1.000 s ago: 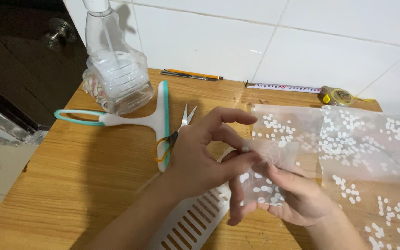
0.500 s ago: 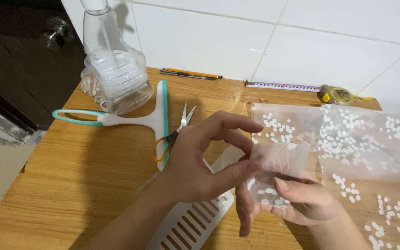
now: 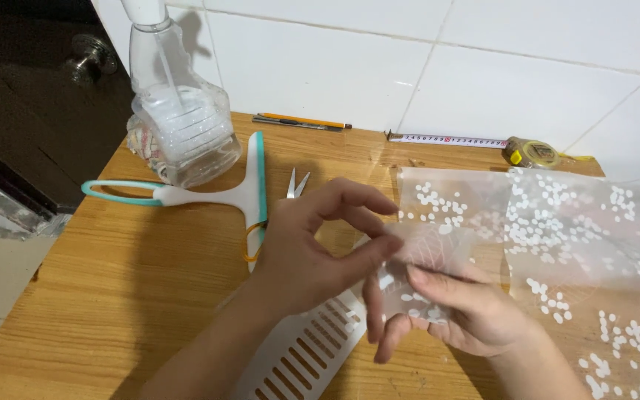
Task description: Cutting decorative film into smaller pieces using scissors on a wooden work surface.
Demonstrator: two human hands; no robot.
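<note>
A clear plastic film with white dots lies over the right side of the wooden table. My left hand pinches the film's near left corner between thumb and forefinger, its other fingers raised. My right hand holds the same corner from below, fingers curled under the film. A white slotted vent cover lies under both hands.
A white and teal squeegee lies left of my hands, with scissors partly under them. A clear spray bottle stands at the back left. A pencil and a yellow tape measure lie along the white tiled wall.
My left hand's fingers have closed onto the film's corner, and both hands have shifted slightly on it. The film has crumpled a little there.
</note>
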